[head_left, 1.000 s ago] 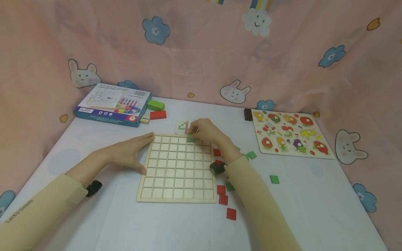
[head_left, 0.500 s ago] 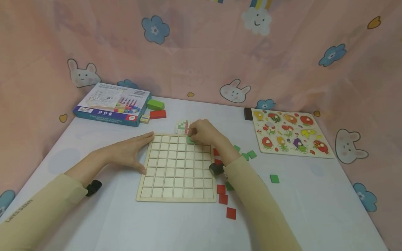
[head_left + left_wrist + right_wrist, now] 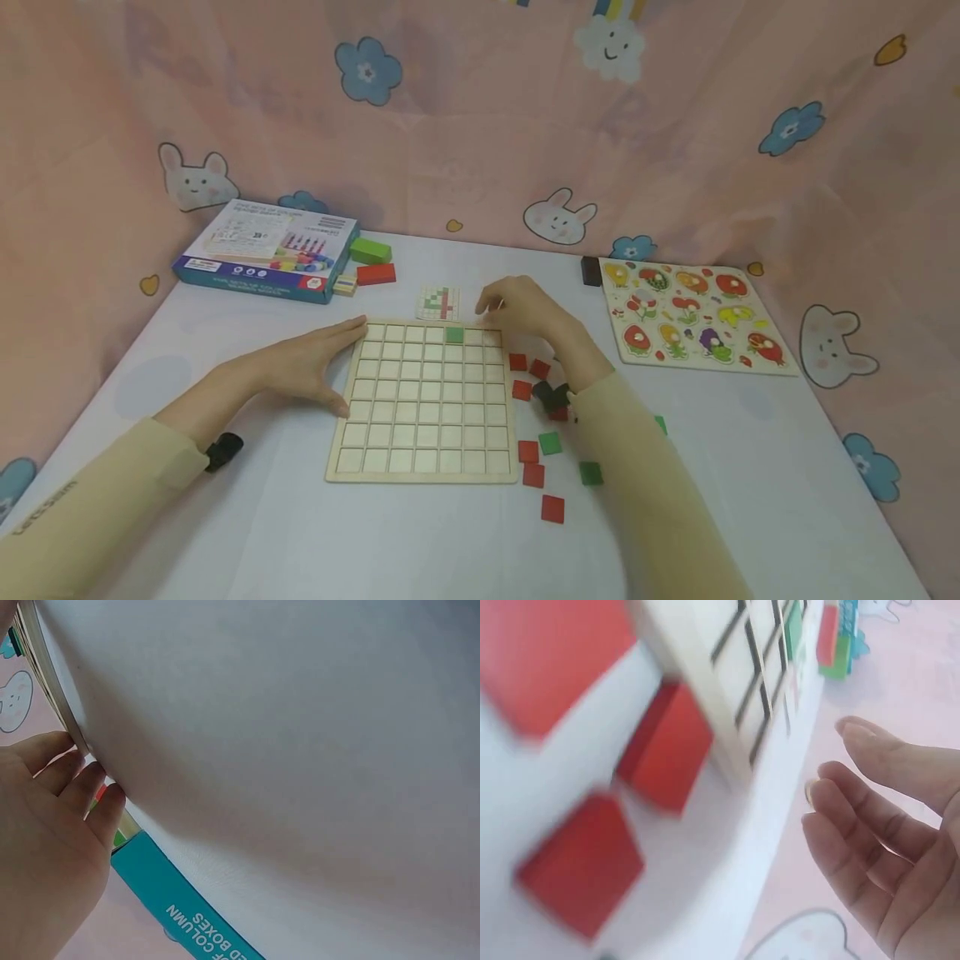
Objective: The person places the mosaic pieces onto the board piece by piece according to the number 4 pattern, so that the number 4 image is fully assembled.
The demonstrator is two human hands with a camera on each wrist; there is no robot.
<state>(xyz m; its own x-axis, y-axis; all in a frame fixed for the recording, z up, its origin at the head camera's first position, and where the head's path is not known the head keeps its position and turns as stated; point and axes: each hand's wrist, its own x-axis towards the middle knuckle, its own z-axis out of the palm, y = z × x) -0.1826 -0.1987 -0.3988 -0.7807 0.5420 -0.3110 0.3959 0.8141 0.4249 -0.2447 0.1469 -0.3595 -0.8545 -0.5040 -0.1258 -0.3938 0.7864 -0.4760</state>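
A pale wooden grid board (image 3: 420,477) lies on the white table. One green square tile (image 3: 454,335) sits in a top-row cell, right of the middle. My left hand (image 3: 303,365) rests along the board's left edge, thumb and fingers spread; the left wrist view shows its fingertips (image 3: 112,796) at that edge. My right hand (image 3: 525,307) is over the board's top right corner, and the right wrist view shows its loosely bent fingers (image 3: 847,859) with nothing between them and the thumb. Behind the board lies a small pattern card (image 3: 437,303) with green and red squares.
Several red tiles (image 3: 552,509) and green tiles (image 3: 550,442) are scattered right of the board, some hidden under the right arm. A fruit puzzle board (image 3: 686,321) lies at the back right beside a dark block (image 3: 591,272). A boxed set (image 3: 262,250) and a green block (image 3: 371,251) stand back left.
My right hand has let go of the green tile, which now lies in its cell, and has moved to the right, uncovering the card. The left hand has stayed in place.
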